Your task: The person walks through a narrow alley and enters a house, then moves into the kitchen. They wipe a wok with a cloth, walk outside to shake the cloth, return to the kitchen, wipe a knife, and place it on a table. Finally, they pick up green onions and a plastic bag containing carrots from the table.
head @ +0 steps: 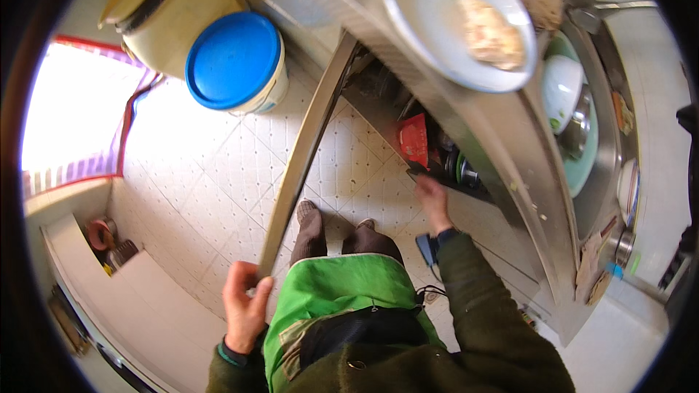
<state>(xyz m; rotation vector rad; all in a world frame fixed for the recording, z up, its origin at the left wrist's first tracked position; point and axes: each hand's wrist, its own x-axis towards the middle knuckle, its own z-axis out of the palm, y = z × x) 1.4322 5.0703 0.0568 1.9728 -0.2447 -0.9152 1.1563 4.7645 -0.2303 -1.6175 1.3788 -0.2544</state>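
My left hand (pixel 243 300) grips the outer end of a cabinet door (pixel 306 153), which stands swung out over the floor and is seen edge-on. Blurred, my right hand (pixel 432 202) is at the lower edge of the cabinet opening, its fingers curled by a flat dark piece (pixel 419 169). I cannot tell whether the fingers hold that piece. Inside the cabinet are a red container (pixel 413 139) and several dark, round-rimmed vessels (pixel 461 168), partly in shadow. The steel counter (pixel 508 142) hides the cabinet's upper part.
A white plate (pixel 420 16) with pale food overhangs the counter's edge. In the sink basin (pixel 592 191), a green tub (pixel 584 169) holds bowls. A blue-lidded bucket (pixel 235 60) and a large yellowish crock (pixel 175 22) stand on the tiled floor (pixel 218 174). A white cabinet (pixel 142 305) is at left.
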